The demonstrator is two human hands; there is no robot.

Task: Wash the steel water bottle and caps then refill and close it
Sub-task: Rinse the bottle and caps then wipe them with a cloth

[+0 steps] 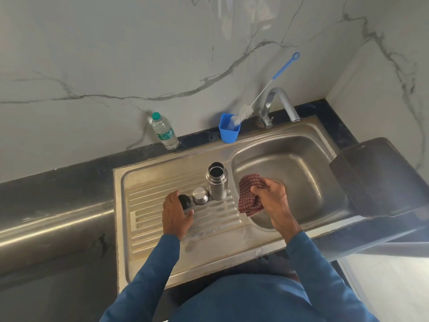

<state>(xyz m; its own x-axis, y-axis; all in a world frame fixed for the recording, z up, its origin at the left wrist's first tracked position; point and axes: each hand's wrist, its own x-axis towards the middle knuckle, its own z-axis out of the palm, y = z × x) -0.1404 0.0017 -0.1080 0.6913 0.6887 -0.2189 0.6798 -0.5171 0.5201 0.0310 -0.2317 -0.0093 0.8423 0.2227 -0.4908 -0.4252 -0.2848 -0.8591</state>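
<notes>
The steel water bottle (pixel 217 181) stands upright and uncapped on the ribbed drainboard (pixel 162 228), close to the basin's left rim. A steel cup cap (pixel 200 195) sits upside down just left of it. Further left is a black inner cap (pixel 185 201), and my left hand (pixel 175 213) curls its fingers and thumb around it. My right hand (pixel 270 196) grips a red checked cloth (pixel 248 198) above the left side of the sink basin (pixel 301 159).
A clear plastic water bottle (pixel 164 132) with a green cap stands by the wall. A blue cup (pixel 229 129) holds a long bottle brush (pixel 243 113). The tap (pixel 278 104) rises behind the basin. A dark board (pixel 380 177) lies at the right.
</notes>
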